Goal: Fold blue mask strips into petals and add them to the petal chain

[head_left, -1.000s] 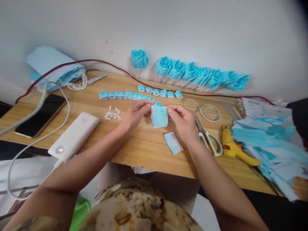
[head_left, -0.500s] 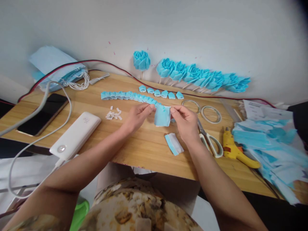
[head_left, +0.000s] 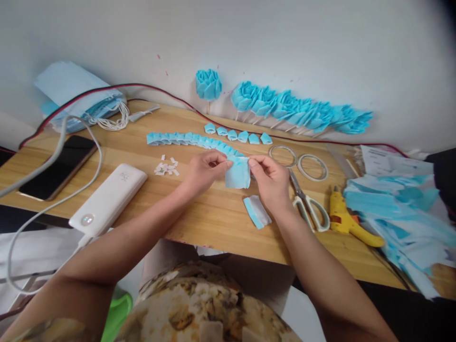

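A small light blue piece of fabric (head_left: 238, 174) hangs just above the wooden table (head_left: 213, 218). My left hand (head_left: 204, 169) pinches its left top corner and my right hand (head_left: 270, 178) pinches its right top corner. Right behind it lies a long row of folded blue petals (head_left: 185, 139), with several loose petals (head_left: 237, 136) further back. A folded blue and white strip (head_left: 257, 212) lies on the table below my right hand.
Scissors (head_left: 308, 203), two tape rings (head_left: 298, 161) and a yellow glue gun (head_left: 347, 221) lie to the right, beside a heap of blue cut fabric (head_left: 399, 209). Blue fabric roses (head_left: 285, 107) lean on the wall. Left: white scraps (head_left: 166, 167), power bank (head_left: 109, 199), phone (head_left: 59, 166), masks (head_left: 78, 102).
Both hands keep their pinch on the blue piece and have drawn slightly closer together; the piece now curls a little more. Nothing else on the table has moved.
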The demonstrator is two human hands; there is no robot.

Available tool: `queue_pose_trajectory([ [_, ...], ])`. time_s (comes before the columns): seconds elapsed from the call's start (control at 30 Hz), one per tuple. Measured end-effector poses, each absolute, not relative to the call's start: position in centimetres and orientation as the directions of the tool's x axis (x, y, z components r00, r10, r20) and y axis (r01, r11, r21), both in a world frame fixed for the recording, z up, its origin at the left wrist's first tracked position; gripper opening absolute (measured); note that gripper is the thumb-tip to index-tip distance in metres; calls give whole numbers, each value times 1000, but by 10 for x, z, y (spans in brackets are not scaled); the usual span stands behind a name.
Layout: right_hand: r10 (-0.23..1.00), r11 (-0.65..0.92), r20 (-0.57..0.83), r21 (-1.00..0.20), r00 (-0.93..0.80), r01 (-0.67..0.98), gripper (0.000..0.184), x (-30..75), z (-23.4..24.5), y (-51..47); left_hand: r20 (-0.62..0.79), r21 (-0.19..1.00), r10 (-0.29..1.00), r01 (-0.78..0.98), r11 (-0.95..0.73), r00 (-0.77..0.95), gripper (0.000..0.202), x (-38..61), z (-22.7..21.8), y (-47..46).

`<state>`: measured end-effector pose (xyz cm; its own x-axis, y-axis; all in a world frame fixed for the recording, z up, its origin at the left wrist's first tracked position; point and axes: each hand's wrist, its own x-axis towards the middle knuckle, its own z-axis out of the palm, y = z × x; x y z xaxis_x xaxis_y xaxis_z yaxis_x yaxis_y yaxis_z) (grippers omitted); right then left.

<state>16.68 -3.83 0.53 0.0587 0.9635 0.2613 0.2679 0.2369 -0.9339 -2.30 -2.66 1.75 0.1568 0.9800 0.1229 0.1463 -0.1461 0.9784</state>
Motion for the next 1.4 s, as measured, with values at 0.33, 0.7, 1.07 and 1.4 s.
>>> queue_pose_trajectory([
  [0.33, 956, 255, 284, -925, 69, 281, 17, 161, 3, -39, 184, 965, 980, 175, -195, 76, 24, -19, 17, -28],
  [0.7, 995, 66, 65, -998, 76, -12, 31, 165, -1, -32, 177, 977, 983, 113, -182, 52, 24, -19, 18, -28],
  [1.07, 995, 81, 76, -995, -67, 66, 28, 165, 1, -33, 47, 998, 996, -42, -44, 73, 29, -20, 14, -27],
  [1.4, 996, 42, 41, -999, -76, 12, 18, 165, 3, -34, 0, 983, 991, -185, 24, 132, 55, -21, 7, -19],
])
